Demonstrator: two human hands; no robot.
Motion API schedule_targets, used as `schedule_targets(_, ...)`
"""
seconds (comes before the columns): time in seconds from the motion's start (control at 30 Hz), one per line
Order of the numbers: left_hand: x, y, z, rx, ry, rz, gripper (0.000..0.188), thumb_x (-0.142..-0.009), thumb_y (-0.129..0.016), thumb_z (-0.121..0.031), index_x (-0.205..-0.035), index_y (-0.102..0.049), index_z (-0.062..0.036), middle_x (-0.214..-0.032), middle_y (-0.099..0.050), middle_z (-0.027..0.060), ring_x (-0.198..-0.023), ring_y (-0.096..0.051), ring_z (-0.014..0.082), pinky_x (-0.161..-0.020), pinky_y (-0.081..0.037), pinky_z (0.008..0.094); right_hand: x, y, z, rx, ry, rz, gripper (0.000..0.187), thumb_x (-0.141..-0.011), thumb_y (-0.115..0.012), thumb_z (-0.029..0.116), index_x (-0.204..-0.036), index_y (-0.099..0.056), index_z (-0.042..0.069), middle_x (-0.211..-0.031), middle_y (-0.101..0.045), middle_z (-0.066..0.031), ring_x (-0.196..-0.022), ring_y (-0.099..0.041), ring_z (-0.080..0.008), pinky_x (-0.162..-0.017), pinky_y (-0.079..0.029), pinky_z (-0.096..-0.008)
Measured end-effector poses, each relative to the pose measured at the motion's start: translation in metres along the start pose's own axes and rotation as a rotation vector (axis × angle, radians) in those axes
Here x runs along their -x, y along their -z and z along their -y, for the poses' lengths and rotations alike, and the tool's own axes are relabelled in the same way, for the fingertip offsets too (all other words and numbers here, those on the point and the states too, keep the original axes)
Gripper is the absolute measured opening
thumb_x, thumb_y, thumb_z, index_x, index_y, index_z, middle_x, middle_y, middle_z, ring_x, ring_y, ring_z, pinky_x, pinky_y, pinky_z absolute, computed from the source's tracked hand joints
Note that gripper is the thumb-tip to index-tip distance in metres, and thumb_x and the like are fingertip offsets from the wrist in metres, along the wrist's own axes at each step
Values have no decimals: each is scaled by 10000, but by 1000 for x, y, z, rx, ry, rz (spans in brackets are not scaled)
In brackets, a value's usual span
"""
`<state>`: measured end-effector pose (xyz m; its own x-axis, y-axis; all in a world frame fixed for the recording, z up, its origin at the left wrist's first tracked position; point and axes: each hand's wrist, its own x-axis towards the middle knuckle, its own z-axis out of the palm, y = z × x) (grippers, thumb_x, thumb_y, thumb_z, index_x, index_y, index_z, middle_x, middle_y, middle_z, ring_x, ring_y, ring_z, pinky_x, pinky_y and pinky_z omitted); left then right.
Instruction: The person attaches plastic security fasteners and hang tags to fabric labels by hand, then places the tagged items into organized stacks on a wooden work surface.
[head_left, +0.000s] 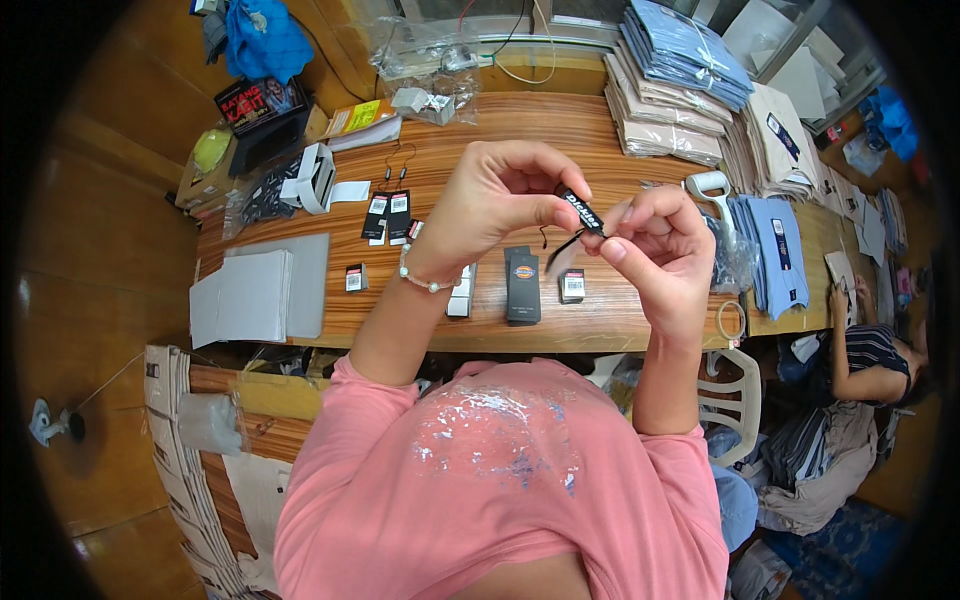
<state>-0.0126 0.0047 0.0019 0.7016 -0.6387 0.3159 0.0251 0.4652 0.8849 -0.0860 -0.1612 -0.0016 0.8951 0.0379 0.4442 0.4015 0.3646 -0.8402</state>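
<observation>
The black tab (pixel 584 212) was up over the table (pixel 560 125), its top end pinched by my left hand (pixel 500 195), and my right hand (pixel 660 250) pinched near its low end. Two tags (pixel 399 214) with strings (pixel 403 174) looked done to me, but the tag pile (pixel 523 298) in the middle showed no strings, so I guessed those were left.

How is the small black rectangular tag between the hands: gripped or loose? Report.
Gripped: the left hand pinches the tag between finger and thumb.
</observation>
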Motion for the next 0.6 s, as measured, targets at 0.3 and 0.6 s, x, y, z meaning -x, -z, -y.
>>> schedule_targets(0.3, 0, -3, 9, 101, 28, 58, 236, -674, -738, -81, -854, -609, 1, -799, -611, 66, -731, -595, 119, -651, -492, 230, 1, 5, -3, 3, 0, 41, 242, -704, -649, -95, -860, -482, -14, -808, -590, -103, -767, -603, -149, -702, -509, -259)
schedule_targets(0.6, 2, -3, 9, 35, 18, 44, 167, -717, -692, -18, -863, -616, 13, -781, -627, 54, -727, -610, 106, -679, -503, 218, 3, 5, -3, 30, -6, 22, 255, -705, -646, -102, -868, -476, -6, -797, -599, -102, -773, -608, -141, -680, -496, -235)
